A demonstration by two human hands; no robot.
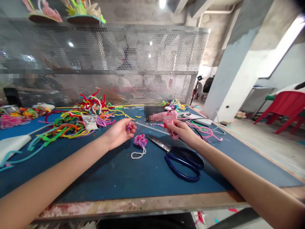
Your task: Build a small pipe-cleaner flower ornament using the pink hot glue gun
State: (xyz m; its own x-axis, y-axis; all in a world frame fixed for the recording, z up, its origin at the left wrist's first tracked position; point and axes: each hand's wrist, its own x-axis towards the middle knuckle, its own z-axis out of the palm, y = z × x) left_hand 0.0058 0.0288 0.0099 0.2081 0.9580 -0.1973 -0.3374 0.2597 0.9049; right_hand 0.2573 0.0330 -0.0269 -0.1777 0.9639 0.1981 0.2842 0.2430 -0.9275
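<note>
My left hand [120,132] is closed around a small purple twisted pipe-cleaner piece [129,127], partly hidden by the fingers. In my right hand [179,129] is a pink hot glue gun [169,120], gripped by its handle, with its nozzle end pointing left toward my left hand. On the blue mat between the hands lies a pink and purple pipe-cleaner cluster [140,140] with a white bead string [138,156] curling from it. Large scissors [183,159] with dark blue handles rest below the glue gun, blades slightly apart and pointing up-left.
Colourful pipe cleaners [71,125] are heaped at the left, with a clear bag of white bits [90,122] among them. A ruler-like strip [152,128] lies behind the cluster. Pink pipe cleaners [209,133] and a cable are at the right. A perforated metal panel [114,66] stands behind the table.
</note>
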